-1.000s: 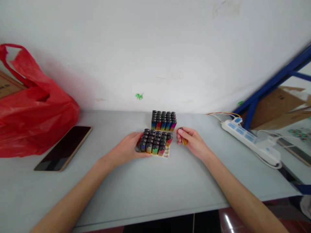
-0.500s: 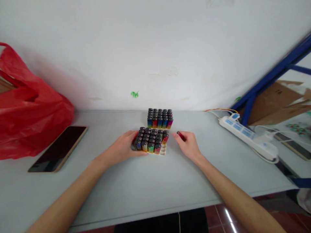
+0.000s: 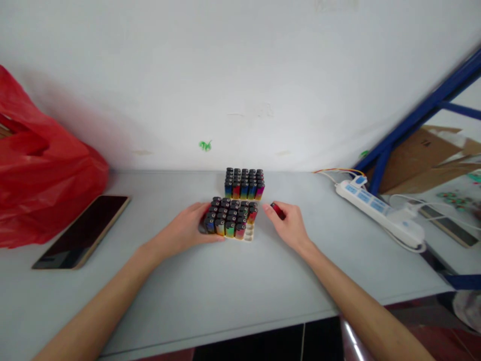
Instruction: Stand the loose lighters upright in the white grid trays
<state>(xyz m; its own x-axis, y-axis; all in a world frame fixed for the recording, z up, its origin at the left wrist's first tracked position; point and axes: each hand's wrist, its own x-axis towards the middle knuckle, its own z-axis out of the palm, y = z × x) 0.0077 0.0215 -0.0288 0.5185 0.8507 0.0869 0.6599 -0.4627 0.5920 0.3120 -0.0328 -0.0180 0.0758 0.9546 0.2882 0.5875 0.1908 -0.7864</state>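
Note:
A white tray [image 3: 249,233] with round-edged slots carries rows of upright lighters [image 3: 230,228] with black tops and multicoloured bodies. Several slots along its right side have no lighter. My left hand [image 3: 184,226] is closed around the left side of this tray, thumb in front; its far fingers are partly hidden by the lighters. Just right of the tray, my right hand [image 3: 291,225] grips a dark red lighter [image 3: 278,210], which tilts and sticks out beyond the fingers. A second block of upright lighters [image 3: 244,189] stands right behind the tray.
On the left lie a phone [image 3: 84,230] and a red plastic bag [image 3: 48,175]. A white power strip [image 3: 379,213] with cables is at the right, near a blue metal frame [image 3: 381,168] and a cardboard box [image 3: 421,155]. A white wall [image 3: 240,90] closes off the table's back.
The view has shifted slightly, moving everything a little left. Both hands keep their holds, and the red lighter stays beside the tray.

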